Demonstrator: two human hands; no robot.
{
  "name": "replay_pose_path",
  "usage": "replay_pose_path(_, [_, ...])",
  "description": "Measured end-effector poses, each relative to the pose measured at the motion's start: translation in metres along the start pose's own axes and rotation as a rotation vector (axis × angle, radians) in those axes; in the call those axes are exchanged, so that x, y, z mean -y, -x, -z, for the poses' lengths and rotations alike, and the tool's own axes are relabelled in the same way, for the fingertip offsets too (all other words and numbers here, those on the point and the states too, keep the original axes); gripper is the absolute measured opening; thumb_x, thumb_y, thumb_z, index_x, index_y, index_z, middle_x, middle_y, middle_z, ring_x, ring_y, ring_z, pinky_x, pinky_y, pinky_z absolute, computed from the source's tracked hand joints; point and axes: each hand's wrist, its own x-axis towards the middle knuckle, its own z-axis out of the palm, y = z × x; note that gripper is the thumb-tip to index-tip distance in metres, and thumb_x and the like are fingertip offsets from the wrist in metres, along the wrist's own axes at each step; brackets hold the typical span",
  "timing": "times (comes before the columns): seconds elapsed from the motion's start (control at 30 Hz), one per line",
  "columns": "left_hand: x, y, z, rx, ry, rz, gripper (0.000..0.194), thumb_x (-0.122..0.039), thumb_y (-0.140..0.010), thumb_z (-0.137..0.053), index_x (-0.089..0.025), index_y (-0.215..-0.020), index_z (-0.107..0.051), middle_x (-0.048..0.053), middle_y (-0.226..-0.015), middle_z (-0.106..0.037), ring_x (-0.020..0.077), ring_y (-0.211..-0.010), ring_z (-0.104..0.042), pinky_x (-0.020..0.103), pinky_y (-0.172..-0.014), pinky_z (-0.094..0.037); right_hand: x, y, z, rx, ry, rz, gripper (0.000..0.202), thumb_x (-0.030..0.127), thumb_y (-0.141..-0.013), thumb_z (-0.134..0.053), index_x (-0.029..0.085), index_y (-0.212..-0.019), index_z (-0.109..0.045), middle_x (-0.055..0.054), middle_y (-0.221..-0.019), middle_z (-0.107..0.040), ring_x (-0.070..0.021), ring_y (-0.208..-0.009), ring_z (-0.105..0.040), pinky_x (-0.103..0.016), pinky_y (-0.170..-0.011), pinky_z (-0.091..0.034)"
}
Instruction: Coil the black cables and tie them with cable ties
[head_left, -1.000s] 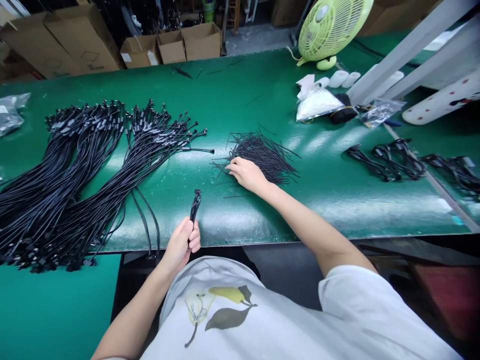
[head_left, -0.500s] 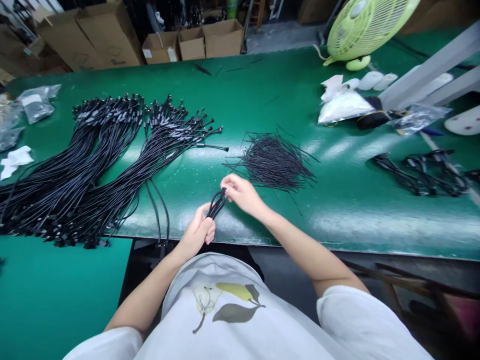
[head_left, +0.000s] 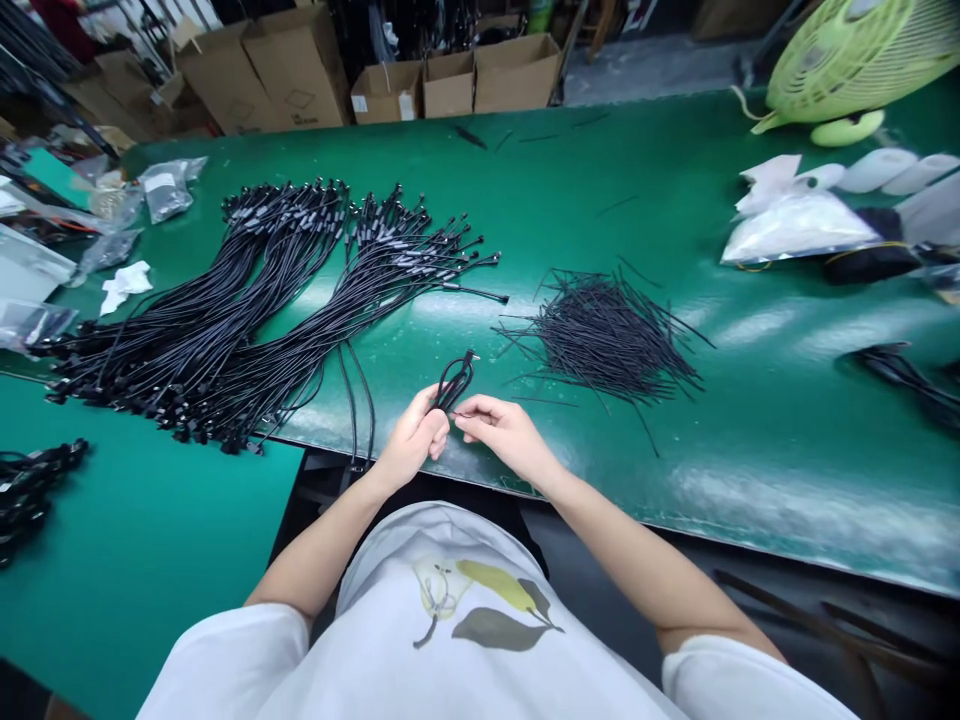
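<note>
A looped black cable [head_left: 456,380] stands up out of my left hand [head_left: 416,435], whose fingers are wrapped round its lower part. My right hand [head_left: 499,432] is just to the right, its thumb and forefinger pinched at a thin black tie beside the cable's lower end. The cable's plug points up at the top of the loop. To the right of my hands lies a loose pile of thin black ties [head_left: 615,335]. Long bundles of black cables [head_left: 247,290] spread over the table on the left.
The green table [head_left: 525,210] also bears a white plastic bag [head_left: 799,228], a green fan [head_left: 855,60], coiled cables [head_left: 911,380] at the right and a white tissue [head_left: 125,285] at the left. Cardboard boxes [head_left: 296,70] stand beyond its far edge. More cables [head_left: 34,490] lie at lower left.
My right hand has moved from the cable's top down to its lower part, near my left fingers. The view has turned left, so the table's things appear further right.
</note>
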Motion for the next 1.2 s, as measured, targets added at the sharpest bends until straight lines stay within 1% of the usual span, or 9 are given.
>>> replay_pose_path(0.07, [-0.006, 0.002, -0.002, 0.026, 0.014, 0.014, 0.056, -0.048, -0.089, -0.057, -0.013, -0.131, -0.047, -0.009, -0.058, -0.037, 0.0054, -0.044, -0.035, 0.020, -0.044, -0.033, 0.000, 0.000, -0.002, -0.036, 0.057, 0.067, 0.022, 0.038, -0.077, -0.067, 0.017, -0.079, -0.066, -0.001, -0.076, -0.061, -0.0102, -0.059, -0.052, -0.025, -0.056, -0.046])
replay_pose_path(0.23, [-0.014, 0.004, -0.003, -0.032, 0.020, 0.017, 0.056, -0.051, -0.087, -0.059, -0.012, -0.127, -0.054, -0.008, -0.058, -0.036, 0.0057, -0.045, -0.035, 0.021, -0.044, -0.033, 0.003, 0.003, -0.009, 0.020, 0.044, 0.131, 0.023, 0.038, -0.079, -0.067, 0.020, -0.093, -0.066, -0.002, -0.080, -0.060, -0.0130, -0.064, -0.056, -0.026, -0.056, -0.050])
replay_pose_path(0.33, [-0.013, 0.005, -0.002, -0.039, -0.014, 0.004, 0.056, -0.048, -0.089, -0.058, -0.012, -0.132, -0.051, -0.008, -0.058, -0.036, 0.0059, -0.046, -0.035, 0.021, -0.046, -0.034, 0.006, 0.004, -0.008, -0.058, 0.166, 0.226, 0.019, 0.038, -0.086, -0.060, 0.019, -0.088, -0.066, -0.002, -0.077, -0.058, -0.0117, -0.060, -0.054, -0.026, -0.055, -0.047])
replay_pose_path(0.5, [-0.015, 0.012, -0.004, 0.088, 0.054, 0.054, 0.079, -0.043, -0.091, -0.056, -0.021, -0.153, -0.011, -0.010, -0.058, -0.037, 0.0056, -0.045, -0.034, 0.019, -0.046, -0.033, 0.005, -0.004, 0.001, -0.238, 0.553, 0.435, 0.024, 0.031, -0.093, -0.050, 0.019, -0.076, -0.063, -0.001, -0.069, -0.056, -0.0142, -0.066, -0.053, -0.026, -0.062, -0.041])
replay_pose_path(0.63, [-0.015, 0.011, -0.003, 0.052, 0.094, 0.072, 0.092, -0.042, -0.090, -0.058, -0.027, -0.153, 0.007, -0.012, -0.056, -0.038, 0.0053, -0.042, -0.033, 0.017, -0.044, -0.031, 0.005, -0.009, -0.002, -0.237, 0.683, 0.498, 0.022, 0.027, -0.094, -0.049, 0.019, -0.078, -0.063, -0.002, -0.072, -0.058, -0.0143, -0.068, -0.055, -0.026, -0.063, -0.040])
replay_pose_path(0.83, [-0.015, 0.005, 0.006, 0.052, 0.142, 0.157, 0.094, -0.048, -0.083, -0.066, -0.024, -0.153, -0.008, -0.012, -0.056, -0.038, 0.0048, -0.041, -0.032, 0.017, -0.043, -0.029, 0.008, -0.010, -0.016, -0.163, 0.727, 0.567, 0.023, 0.021, -0.095, -0.045, 0.019, -0.084, -0.065, -0.005, -0.083, -0.065, -0.0154, -0.076, -0.060, -0.026, -0.068, -0.044])
replay_pose_path(1.0, [-0.017, 0.003, 0.007, -0.011, 0.170, 0.106, 0.079, -0.048, -0.082, -0.067, -0.018, -0.146, -0.032, -0.011, -0.056, -0.037, 0.0046, -0.041, -0.031, 0.017, -0.041, -0.029, 0.005, -0.005, -0.016, -0.185, 1.035, 0.715, 0.027, 0.024, -0.098, -0.043, 0.019, -0.090, -0.067, -0.005, -0.077, -0.064, -0.0151, -0.071, -0.056, -0.027, -0.065, -0.040])
replay_pose_path(1.1, [-0.018, 0.003, 0.006, 0.000, 0.188, 0.131, 0.078, -0.048, -0.080, -0.070, -0.020, -0.144, -0.036, -0.010, -0.056, -0.039, 0.0042, -0.041, -0.032, 0.017, -0.040, -0.030, 0.003, -0.004, -0.014, -0.224, 1.250, 0.777, 0.029, 0.020, -0.097, -0.039, 0.019, -0.092, -0.068, -0.005, -0.070, -0.061, -0.0155, -0.067, -0.051, -0.030, -0.061, -0.034])
replay_pose_path(1.2, [-0.020, 0.005, 0.007, 0.065, 0.217, 0.173, 0.078, -0.049, -0.079, -0.070, -0.022, -0.143, -0.035, -0.011, -0.055, -0.038, 0.0035, -0.039, -0.030, 0.016, -0.039, -0.029, 0.003, -0.006, -0.013, -0.215, 1.274, 0.784, 0.031, 0.019, -0.096, -0.038, 0.020, -0.090, -0.068, -0.005, -0.068, -0.060, -0.0157, -0.064, -0.049, -0.031, -0.059, -0.033])
